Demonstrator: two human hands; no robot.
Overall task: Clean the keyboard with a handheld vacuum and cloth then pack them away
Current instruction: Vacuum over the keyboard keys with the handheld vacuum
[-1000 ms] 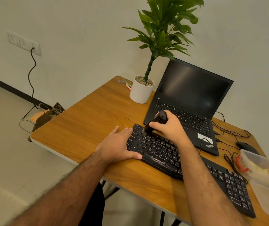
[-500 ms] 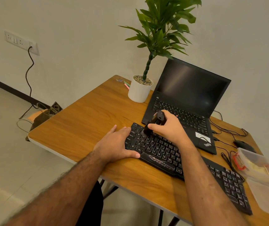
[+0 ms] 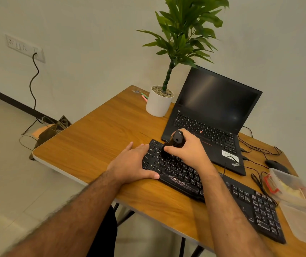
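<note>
Since half a second ago, little has shifted. Left hand (image 3: 132, 162) lies flat and open, pinning the black wired keyboard (image 3: 213, 190) on the wooden table (image 3: 96, 143); right hand (image 3: 189, 151) grips the small black handheld vacuum (image 3: 173, 142), nozzle on the left-end keys, before the black open laptop (image 3: 211, 117).

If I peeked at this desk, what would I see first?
Two bare arms reach in: the right hand holds a small black handheld vacuum on the black keyboard, while the left hand steadies the keyboard's left end. Behind stand a leafy potted plant and an open, dark laptop.
</note>
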